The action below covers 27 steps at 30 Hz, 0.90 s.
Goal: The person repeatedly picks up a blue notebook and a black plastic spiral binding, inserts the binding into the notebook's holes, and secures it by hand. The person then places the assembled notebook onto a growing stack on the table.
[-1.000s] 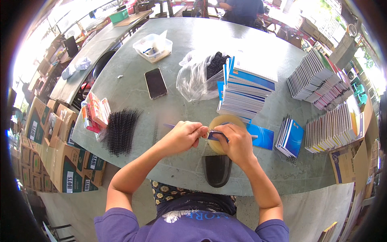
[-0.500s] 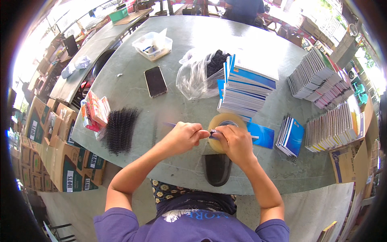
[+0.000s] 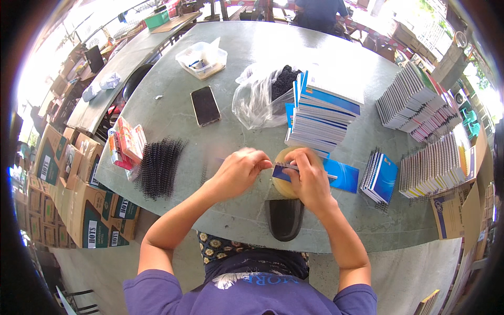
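Observation:
My right hand [image 3: 311, 176] is closed round a thin blue-covered notebook [image 3: 281, 172], seen almost edge-on above a wide roll of clear yellowish tape [image 3: 283, 188]. Just left of it, my left hand [image 3: 242, 173] has thumb and fingertips pinched together; anything between them is too small to make out. A small gap separates the two hands. Below the tape roll lies a black, rounded slipper-like piece [image 3: 284, 220]. Right of my right hand, a blue notebook cover [image 3: 344, 176] rests flat on the table.
Black plastic spiral coils [image 3: 160, 168] lie at the left by red-and-white packets [image 3: 128, 142]. A phone [image 3: 205, 106], plastic tub [image 3: 201, 60] and clear bag [image 3: 257, 102] sit farther back. Notebook stacks [image 3: 323, 123] and bound notebooks [image 3: 430, 165] stand rightward. Cartons [image 3: 89, 215] flank the table [image 3: 336, 231].
My left hand has drawn slightly left and up, away from the notebook it was touching. My right hand has shifted a little up, and more of the notebook's blue edge shows.

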{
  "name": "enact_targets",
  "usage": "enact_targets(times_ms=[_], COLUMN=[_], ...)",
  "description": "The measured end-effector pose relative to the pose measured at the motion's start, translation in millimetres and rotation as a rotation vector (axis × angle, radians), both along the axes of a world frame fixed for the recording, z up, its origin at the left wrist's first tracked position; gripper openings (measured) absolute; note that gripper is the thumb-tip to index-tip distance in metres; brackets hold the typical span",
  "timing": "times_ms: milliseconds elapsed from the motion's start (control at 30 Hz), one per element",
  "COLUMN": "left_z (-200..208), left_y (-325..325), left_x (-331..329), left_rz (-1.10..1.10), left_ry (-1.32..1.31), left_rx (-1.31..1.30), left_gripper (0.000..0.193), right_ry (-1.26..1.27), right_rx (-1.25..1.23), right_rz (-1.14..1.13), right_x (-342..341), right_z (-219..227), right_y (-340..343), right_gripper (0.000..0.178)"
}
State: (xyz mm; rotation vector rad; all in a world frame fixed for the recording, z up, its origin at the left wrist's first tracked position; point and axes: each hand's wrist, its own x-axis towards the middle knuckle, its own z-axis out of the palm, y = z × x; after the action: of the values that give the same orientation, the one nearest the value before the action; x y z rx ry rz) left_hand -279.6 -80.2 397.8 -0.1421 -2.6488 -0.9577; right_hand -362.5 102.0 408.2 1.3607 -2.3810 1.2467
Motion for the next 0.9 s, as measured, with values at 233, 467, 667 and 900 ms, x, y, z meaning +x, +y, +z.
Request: enact_targets(times_ms=[233, 467, 667, 900], left_z=[-60.9, 17.7, 11.8, -3.4], left_y=[87.7, 47.7, 32.7, 44.0], left_x=[39.2, 40.2, 30.3, 31.2], left_rz=[0.041, 0.107, -0.065, -0.108], left_ry=[-0.096, 0.150, 0.032, -0.046], left_rx=[-0.204, 0.116, -0.228, -0.181], left_gripper=[0.038, 0.035, 0.044, 0.038], right_ry=[-0.005, -0.808, -0.818, -0.738], right_rx=[-0.026, -0.296, -0.471, -0.476], right_rz=[0.008, 0.038, 0.034, 0.069], right_x=[-6.5, -44.5, -22.4, -16.3], right_z=[1.5, -49.0, -62.4, -69.6], right_y=[-4.9, 71.3, 49.7, 50.1], right_gripper=[0.013, 0.030, 0.022, 0.018])
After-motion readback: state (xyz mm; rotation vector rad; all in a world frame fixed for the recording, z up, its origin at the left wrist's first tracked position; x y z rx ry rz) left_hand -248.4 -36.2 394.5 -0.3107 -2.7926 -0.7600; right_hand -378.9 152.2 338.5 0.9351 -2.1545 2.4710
